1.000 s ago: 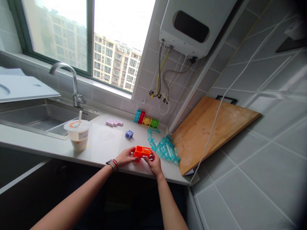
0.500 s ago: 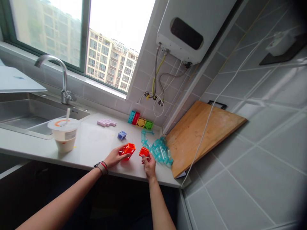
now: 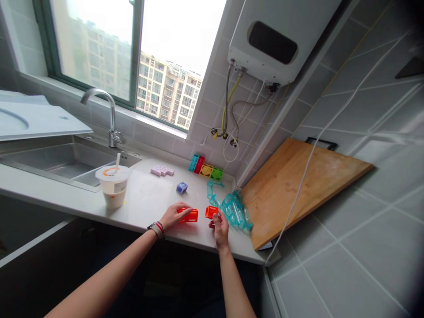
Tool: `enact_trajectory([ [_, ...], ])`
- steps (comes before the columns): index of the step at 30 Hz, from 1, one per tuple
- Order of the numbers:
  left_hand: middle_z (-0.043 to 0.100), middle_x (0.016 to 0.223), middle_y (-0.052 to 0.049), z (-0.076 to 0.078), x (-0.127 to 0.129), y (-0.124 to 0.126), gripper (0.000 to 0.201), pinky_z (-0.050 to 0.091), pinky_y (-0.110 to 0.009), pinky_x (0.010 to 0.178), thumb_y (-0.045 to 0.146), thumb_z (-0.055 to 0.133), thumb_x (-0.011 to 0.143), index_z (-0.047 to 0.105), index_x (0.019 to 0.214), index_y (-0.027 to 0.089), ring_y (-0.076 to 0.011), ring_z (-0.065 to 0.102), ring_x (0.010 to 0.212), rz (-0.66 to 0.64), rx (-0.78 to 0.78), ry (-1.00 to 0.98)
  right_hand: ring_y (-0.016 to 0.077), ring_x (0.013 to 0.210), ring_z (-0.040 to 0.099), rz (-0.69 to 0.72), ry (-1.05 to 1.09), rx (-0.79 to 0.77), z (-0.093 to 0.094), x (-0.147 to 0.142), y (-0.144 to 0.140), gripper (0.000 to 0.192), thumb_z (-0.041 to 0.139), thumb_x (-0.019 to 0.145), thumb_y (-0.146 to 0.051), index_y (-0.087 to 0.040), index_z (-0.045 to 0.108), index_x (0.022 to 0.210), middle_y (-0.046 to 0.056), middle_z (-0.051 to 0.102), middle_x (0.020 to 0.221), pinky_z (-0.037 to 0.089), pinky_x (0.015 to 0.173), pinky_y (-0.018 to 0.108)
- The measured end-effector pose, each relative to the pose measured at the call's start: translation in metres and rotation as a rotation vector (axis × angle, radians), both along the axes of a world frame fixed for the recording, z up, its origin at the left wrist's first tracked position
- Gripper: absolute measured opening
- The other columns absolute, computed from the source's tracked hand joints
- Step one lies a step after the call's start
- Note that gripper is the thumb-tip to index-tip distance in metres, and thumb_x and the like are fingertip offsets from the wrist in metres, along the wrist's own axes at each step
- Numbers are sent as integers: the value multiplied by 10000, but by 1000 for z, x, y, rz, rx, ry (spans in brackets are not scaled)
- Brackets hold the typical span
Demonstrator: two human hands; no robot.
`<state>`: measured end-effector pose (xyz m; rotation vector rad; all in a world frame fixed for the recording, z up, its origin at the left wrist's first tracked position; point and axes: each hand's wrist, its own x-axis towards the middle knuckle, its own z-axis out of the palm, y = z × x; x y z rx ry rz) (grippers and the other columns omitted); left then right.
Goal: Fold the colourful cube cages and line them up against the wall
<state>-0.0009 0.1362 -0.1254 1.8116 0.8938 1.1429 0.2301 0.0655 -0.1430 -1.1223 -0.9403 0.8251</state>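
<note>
My left hand [image 3: 172, 216] is closed around a longer red-orange openwork plastic block [image 3: 191, 216], lying lengthwise just over the counter. In my right hand [image 3: 220, 227] I grip a smaller red-orange openwork block [image 3: 211, 212] between thumb and fingers. A narrow gap separates the two blocks. Behind them a blue-violet block [image 3: 182, 187] sits on the white counter [image 3: 142, 201]. Several teal translucent pieces [image 3: 236, 210] lie piled to the right of my right hand. Against the back wall stands a row of blue, red, yellow and green blocks [image 3: 206, 169].
Lilac pieces [image 3: 162, 171] lie farther back on the counter. A lidded cup with a straw [image 3: 113, 187] stands left, by the sink [image 3: 66, 159] and faucet [image 3: 112, 119]. At right a wooden board [image 3: 304, 185] leans on the tiled wall, with a white cable [image 3: 306, 170] across it.
The longer block in my left hand has turned from tilted upward to lying level, its end facing the smaller block. The whole view has shifted, moving things rightward in the picture.
</note>
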Motion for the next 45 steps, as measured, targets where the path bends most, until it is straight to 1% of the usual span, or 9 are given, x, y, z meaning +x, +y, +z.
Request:
enact_trajectory([
  [8, 748, 941, -89, 5, 1, -3, 454, 518, -334, 838, 596, 599, 887, 792, 891, 186, -256, 679, 898, 12, -6, 20, 136, 674, 620, 37, -107, -12, 5, -1, -3, 630, 763, 802, -538, -166, 621, 1289, 52, 654, 960, 543, 633, 285],
  [16, 765, 899, -75, 8, 1, -4, 472, 514, -335, 825, 614, 586, 868, 779, 866, 184, -257, 681, 858, 42, -44, 17, 185, 760, 655, 181, -321, -51, -1, -3, -1, 665, 770, 804, -525, -154, 644, 1340, 87, 718, 997, 565, 716, 328],
  [23, 772, 880, -71, 9, 0, -4, 496, 510, -326, 773, 628, 607, 844, 781, 911, 168, -261, 688, 832, 45, -102, 16, 174, 773, 665, 224, -375, -69, 5, -5, -5, 776, 804, 786, -476, -191, 543, 1458, 87, 708, 1059, 565, 698, 303],
  [28, 765, 789, -63, 7, 0, -3, 591, 508, -321, 721, 687, 526, 873, 779, 841, 154, -259, 688, 769, 37, -163, -5, 166, 796, 647, 182, -450, -32, 10, -7, -8, 710, 840, 738, -474, -226, 628, 1368, 105, 656, 1195, 553, 644, 268],
  [32, 776, 835, -96, 4, 0, -1, 675, 532, -342, 727, 728, 457, 894, 775, 899, 133, -279, 713, 794, 32, -217, -48, 184, 851, 646, 151, -492, 10, 11, -7, -7, 663, 851, 708, -508, -221, 678, 1280, 121, 617, 1261, 553, 626, 260],
  [35, 777, 925, -117, 2, 0, 0, 710, 559, -361, 768, 750, 418, 901, 745, 1012, 129, -291, 730, 863, 18, -231, -92, 197, 845, 651, 129, -504, 11, 11, -8, -7, 621, 841, 698, -556, -191, 712, 1183, 118, 648, 1169, 557, 643, 276],
  [38, 764, 1049, -132, 3, 0, -1, 676, 564, -378, 849, 725, 414, 919, 691, 1110, 139, -296, 722, 985, 12, -212, -125, 192, 785, 639, 101, -562, -10, 11, -8, -6, 509, 788, 735, -614, -161, 745, 963, 84, 674, 973, 538, 658, 280],
  [43, 753, 1102, -123, 7, 0, -5, 597, 566, -377, 868, 627, 673, 822, 652, 1194, 161, -288, 715, 998, -46, -160, -89, 144, 626, 516, 30, -612, -41, 12, -8, -7, 493, 704, 815, -633, -176, 626, 648, -7, 566, 663, 430, 624, 261],
  [45, 763, 1045, -111, 7, 0, -6, 553, 567, -369, 847, 598, 733, 779, 695, 1119, 163, -284, 717, 953, -67, -144, -58, 130, 591, 465, 25, -613, -50, 12, -7, -8, 523, 675, 837, -638, -184, 573, 598, -25, 511, 609, 381, 593, 254],
])
